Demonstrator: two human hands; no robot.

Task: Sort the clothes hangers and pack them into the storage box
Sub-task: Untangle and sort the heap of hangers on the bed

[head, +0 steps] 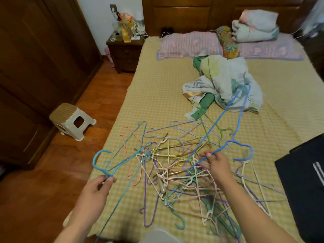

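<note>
Two hands (95, 188) (216, 165) pinching thin wire hangers (121, 163) (226, 142)

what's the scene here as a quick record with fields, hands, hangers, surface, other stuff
left hand: pinches light blue hanger below its hook
right hand: grips dark blue hanger, lifted above the pile
hanger pile: tangled, mixed colours, on the bed
bed: yellow checked cover
crumpled bedding: beyond the pile
stool: on floor, left of bed
storage box: not identifiable
</note>
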